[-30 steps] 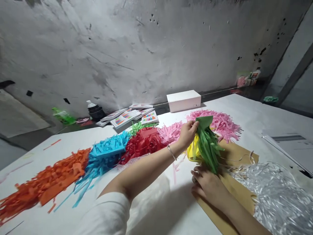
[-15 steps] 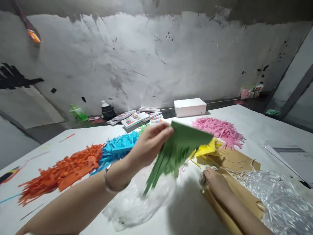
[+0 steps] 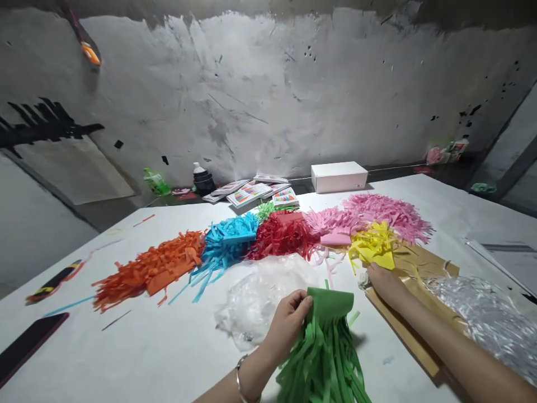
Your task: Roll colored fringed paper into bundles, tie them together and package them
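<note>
My left hand (image 3: pixel 289 319) is closed, pinching the upper left corner of a green fringed paper tassel sheet (image 3: pixel 329 305). Its solid band is at the top and the cut strips hang down toward me. My right hand (image 3: pixel 386 284) reaches over brown kraft paper (image 3: pixel 411 313), with its fingers at the lower edge of the yellow fringed paper (image 3: pixel 375 246). A small whitish lump (image 3: pixel 363 280) shows beside those fingers; what they grip is hidden. Crumpled clear plastic (image 3: pixel 264 296) lies behind my left hand.
Orange (image 3: pixel 151 271), blue (image 3: pixel 230 238), red (image 3: pixel 287 235) and pink fringed paper (image 3: pixel 386 215) lie across the white table. Silvery strands (image 3: pixel 486 324) are at the right. A phone (image 3: pixel 31 344) and a cutter (image 3: pixel 54 282) lie left. Printed cards (image 3: pixel 251 193) and a white box (image 3: pixel 339 178) stand behind.
My left hand has lowered the green fringed paper toward me, and its strips now hang straight down. The red fringed paper behind has come into view. My right hand stays over the kraft paper.
</note>
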A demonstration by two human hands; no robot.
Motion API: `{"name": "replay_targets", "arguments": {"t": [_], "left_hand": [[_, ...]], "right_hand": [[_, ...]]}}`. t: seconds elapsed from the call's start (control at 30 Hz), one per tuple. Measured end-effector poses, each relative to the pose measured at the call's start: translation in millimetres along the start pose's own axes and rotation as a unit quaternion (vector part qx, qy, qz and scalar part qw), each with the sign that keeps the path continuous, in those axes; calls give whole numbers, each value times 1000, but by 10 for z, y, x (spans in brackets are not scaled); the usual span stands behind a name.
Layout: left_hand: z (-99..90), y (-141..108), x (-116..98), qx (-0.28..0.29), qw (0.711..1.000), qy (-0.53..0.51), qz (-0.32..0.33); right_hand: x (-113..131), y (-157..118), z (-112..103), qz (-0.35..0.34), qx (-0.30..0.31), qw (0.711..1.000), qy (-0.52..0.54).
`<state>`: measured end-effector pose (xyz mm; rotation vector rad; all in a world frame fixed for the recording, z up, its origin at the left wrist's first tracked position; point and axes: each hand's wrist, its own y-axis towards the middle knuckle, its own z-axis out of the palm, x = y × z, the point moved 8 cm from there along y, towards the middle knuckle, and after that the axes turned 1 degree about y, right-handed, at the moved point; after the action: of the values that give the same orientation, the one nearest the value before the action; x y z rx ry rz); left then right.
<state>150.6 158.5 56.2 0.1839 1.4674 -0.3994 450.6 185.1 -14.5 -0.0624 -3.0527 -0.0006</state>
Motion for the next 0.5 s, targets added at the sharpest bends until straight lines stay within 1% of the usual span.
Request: {"name": "replay_targets", "arguments": {"t": [0.13,0.23,0.33,0.4,0.43,0.5], "left_hand": [[-147,-69,119,-21,999,-31,-19],[-249,-129,193,-44,997,-60,-33],[-325,-209,256,-70,993,-90,-42],[-348,-267,296,-84,989,-109,-46],[-350,-295,314,-89,988,-118,-49],[-334,-342,344,-95,985,-134,-55]], "right_hand": [[37,-29,-42,-11,6,1000,-11],[122,-24,-99,-19,6,1000,-16],[282,-16,-278,-32,-9,999,-13],[475,-71,-491,-38,-36,999,-8],[616,-133,-610,-43,-53,998,-4],[1014,-340,-832,-71,-88,994,11]]}}
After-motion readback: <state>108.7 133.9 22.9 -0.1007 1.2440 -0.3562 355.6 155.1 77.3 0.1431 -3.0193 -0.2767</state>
